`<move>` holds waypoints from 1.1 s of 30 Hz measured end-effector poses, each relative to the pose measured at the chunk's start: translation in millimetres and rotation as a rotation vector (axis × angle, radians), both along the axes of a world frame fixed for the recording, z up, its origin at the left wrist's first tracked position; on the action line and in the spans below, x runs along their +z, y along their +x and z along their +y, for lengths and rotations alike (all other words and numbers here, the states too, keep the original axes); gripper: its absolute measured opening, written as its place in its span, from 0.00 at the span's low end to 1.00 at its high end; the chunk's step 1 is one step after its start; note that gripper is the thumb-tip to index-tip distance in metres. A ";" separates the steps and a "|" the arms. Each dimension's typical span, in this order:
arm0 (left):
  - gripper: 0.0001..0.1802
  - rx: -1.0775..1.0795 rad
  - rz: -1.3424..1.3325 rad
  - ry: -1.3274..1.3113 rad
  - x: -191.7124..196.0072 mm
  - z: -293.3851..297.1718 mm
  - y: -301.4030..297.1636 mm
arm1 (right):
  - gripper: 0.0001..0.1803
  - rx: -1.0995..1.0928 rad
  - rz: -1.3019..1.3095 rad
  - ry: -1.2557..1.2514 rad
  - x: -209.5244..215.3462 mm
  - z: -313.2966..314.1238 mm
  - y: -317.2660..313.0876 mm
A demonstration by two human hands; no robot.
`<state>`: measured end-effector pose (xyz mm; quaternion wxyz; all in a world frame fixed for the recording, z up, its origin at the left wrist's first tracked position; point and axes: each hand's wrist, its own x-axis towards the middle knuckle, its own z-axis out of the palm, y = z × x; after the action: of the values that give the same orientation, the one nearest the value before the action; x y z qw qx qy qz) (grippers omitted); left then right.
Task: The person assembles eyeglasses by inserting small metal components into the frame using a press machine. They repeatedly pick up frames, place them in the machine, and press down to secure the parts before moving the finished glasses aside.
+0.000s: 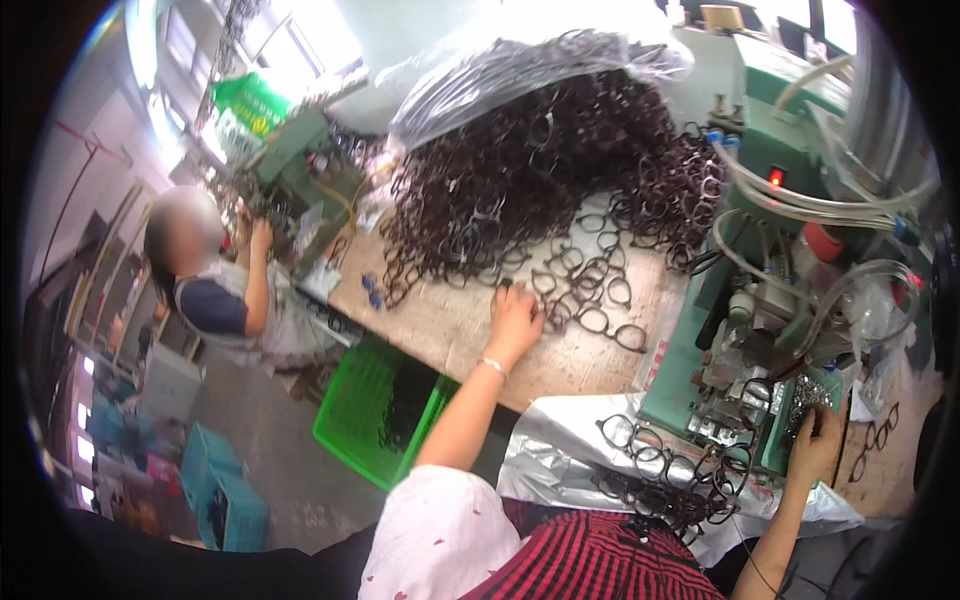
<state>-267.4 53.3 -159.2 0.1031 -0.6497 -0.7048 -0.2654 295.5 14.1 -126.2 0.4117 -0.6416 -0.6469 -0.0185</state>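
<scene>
Head view: left hand (516,318) rests flat, fingers spread, on loose dark eyeglass frames (585,290) at pile edge on table (450,330). Right hand (815,445) at green machine (790,140), grip state unclear. Frames look light, thin, tangle-prone; pinch one by rim or bridge.

We are stretching our left arm far forward and up from the lower middle, elbow nearly straight, a thin bracelet showing at the wrist. Our left hand (515,318) is lying palm down with the fingers spread and lightly curled, knuckles up. Our right arm is rising from the lower right edge, forearm bare and bent upward. Our right hand (817,440) is curling inward with fingers bunched toward the thumb; whether it is pinching anything we cannot tell.
</scene>
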 end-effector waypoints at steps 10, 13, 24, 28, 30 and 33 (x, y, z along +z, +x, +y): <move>0.20 0.409 -0.421 -0.571 39.1 -13.6 -54.1 | 0.11 -0.034 0.192 0.000 0.5 0.5 -4.1; 0.18 0.310 -0.493 -0.507 31.6 -38.3 -6.5 | 0.10 -0.057 0.380 -0.030 13.1 -22.5 -3.7; 0.09 -0.396 -1.067 -0.047 66.2 -11.0 118.0 | 0.22 0.318 0.755 -0.017 104.3 -0.2 -106.7; 0.09 -0.526 -1.218 0.232 89.5 -30.4 163.7 | 0.26 0.264 0.786 0.032 97.2 -12.9 -125.6; 0.08 -0.842 -1.324 0.419 135.4 -38.6 190.3 | 0.28 0.299 0.903 -0.023 101.1 -10.8 -124.6; 0.09 -1.239 -1.009 0.331 204.1 -49.4 211.4 | 0.28 0.424 1.067 -0.052 112.3 -6.0 -127.4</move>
<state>-56.0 3.9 44.9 -0.2977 -0.7001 -0.1308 -0.6357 168.1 8.1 -13.9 0.6600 -0.4281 -0.4645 0.4065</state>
